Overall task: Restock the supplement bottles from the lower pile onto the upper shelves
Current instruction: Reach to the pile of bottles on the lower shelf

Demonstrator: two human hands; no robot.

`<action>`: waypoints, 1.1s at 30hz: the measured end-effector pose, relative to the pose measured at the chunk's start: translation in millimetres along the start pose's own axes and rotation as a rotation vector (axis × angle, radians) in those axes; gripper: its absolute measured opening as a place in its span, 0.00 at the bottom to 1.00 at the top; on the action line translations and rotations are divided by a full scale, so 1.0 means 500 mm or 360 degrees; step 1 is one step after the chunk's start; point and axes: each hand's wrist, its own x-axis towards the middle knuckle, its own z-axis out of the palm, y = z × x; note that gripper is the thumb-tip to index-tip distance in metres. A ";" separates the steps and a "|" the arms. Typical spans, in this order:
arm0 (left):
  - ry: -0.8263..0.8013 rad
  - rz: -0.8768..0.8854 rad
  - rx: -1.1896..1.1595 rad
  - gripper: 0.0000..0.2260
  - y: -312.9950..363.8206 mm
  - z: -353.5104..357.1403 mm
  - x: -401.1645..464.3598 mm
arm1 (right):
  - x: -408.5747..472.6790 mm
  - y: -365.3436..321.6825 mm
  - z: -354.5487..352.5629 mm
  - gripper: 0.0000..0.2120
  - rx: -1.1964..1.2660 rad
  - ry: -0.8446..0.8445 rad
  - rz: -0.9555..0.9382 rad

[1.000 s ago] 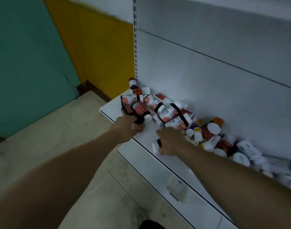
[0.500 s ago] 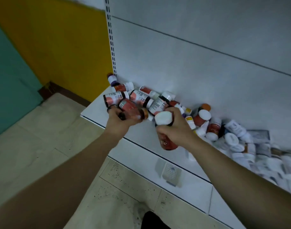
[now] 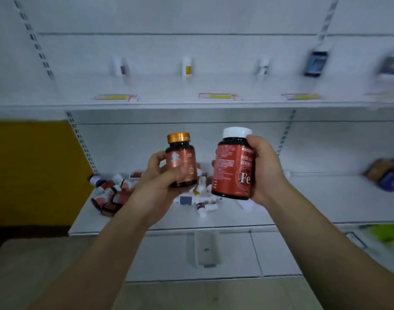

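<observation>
My left hand [image 3: 156, 175] grips a small dark bottle with a gold cap [image 3: 180, 161], held upright in front of the shelving. My right hand [image 3: 266, 168] grips a larger red-labelled bottle with a white cap [image 3: 232, 168] marked "Fe", also upright. Both bottles are raised above the pile of supplement bottles [image 3: 115, 191] lying on the lower shelf [image 3: 303, 209]. The upper shelf [image 3: 191, 104] runs across above, with a few single bottles [image 3: 187, 66] standing far apart at its back.
Yellow price labels [image 3: 115, 97] lie along the upper shelf. A dark box [image 3: 315, 63] stands at its right. Coloured packets [image 3: 386, 173] sit at the lower shelf's right end. A yellow wall [image 3: 30, 171] is at the left.
Both hands lifted their bottles off the lower pile to chest height. My view swung up from the pile, so the upper shelf now shows.
</observation>
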 end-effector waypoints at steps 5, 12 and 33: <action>-0.0429 0.0130 0.0190 0.26 0.005 0.246 0.020 | -0.127 -0.192 -0.133 0.21 -0.0238 0.0064 -0.0495; -0.0872 0.0042 0.0115 0.26 -0.107 0.704 0.051 | -0.350 -0.459 -0.461 0.26 -0.0571 0.0614 -0.0911; -0.1634 -0.0543 -0.0410 0.21 -0.560 1.685 0.151 | -0.647 -0.889 -1.299 0.17 -0.0559 0.1402 -0.1087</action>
